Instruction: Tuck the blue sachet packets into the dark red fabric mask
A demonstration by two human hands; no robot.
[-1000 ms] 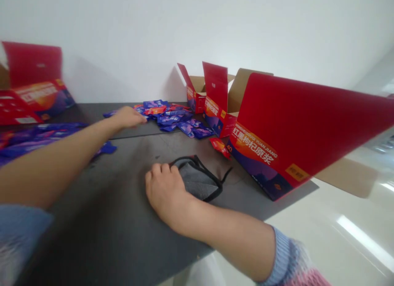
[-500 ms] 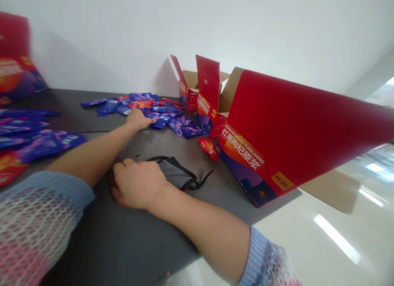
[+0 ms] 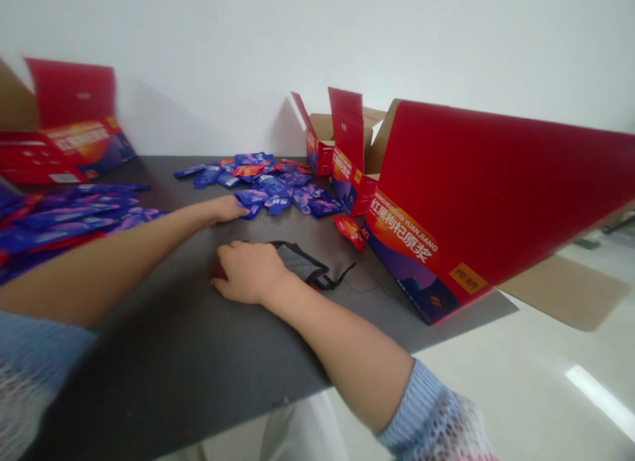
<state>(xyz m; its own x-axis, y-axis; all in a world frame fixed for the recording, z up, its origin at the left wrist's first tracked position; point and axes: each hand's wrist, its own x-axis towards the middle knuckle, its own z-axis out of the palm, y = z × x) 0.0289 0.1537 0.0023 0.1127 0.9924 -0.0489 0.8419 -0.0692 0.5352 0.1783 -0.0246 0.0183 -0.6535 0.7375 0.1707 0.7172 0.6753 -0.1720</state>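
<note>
A: Since half a second ago the left hand (image 3: 228, 208) has come a little nearer, down to the near edge of the pile of sachets (image 3: 275, 183) on the desk (image 3: 198, 368).

B: Has it got one?

A: It touches a blue sachet (image 3: 253, 210) there, thumb side against it. The fingertips are hidden, so I can't tell whether they pinch it or just lie on it.

B: And the right hand (image 3: 251, 270)?

A: Low on the desk, fingers curled, over one end of a grey, black-edged item (image 3: 295, 259). Something dark red shows under it, but I can't make out what, or whether it's held.

B: How would a sachet handle?

A: Light and floppy, I'd judge, with a shiny film that may slip – and perhaps liquid inside, so a hard squeeze on the belly seems unwise. I'd take it by a flat end, thumb above and fingers beneath.

B: Only they overlap – a neighbour could ride along.

A: Then the loose red sachet (image 3: 350, 232) beside the large red box (image 3: 431, 209) looks the easier pick.
</note>
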